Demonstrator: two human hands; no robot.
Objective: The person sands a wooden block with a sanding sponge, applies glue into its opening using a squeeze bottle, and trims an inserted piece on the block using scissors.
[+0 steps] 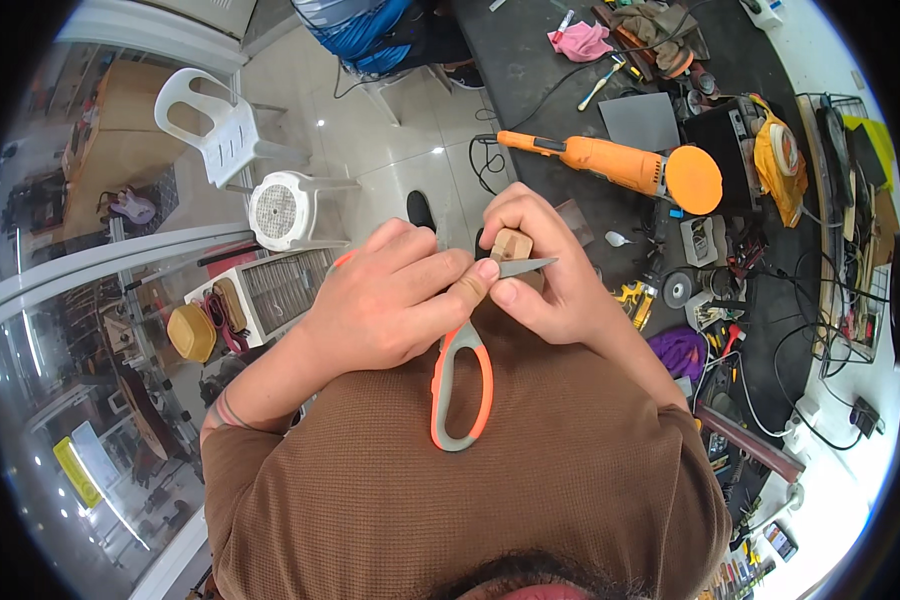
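Note:
My left hand (390,295) is closed around a pair of scissors (487,390) with orange and grey handles. One handle loop hangs below the hand, and a bit of orange shows behind its wrist side. The pointed metal blade sticks out to the right past the thumb, lying across a small light wooden block (513,243). My right hand (550,265) grips that block with curled fingers, its thumb just under the blade. Whether the blade's edge touches the wood I cannot tell. A dark recess or mark shows on the block; its lower part is hidden by the hands.
On the dark bench to the right lie an orange polisher (610,163), a yellow drill (635,300), a purple cloth (678,353) and tangled cables. A white chair (215,130) and white stool (282,210) stand left. Another person in blue (360,40) sits at the far side.

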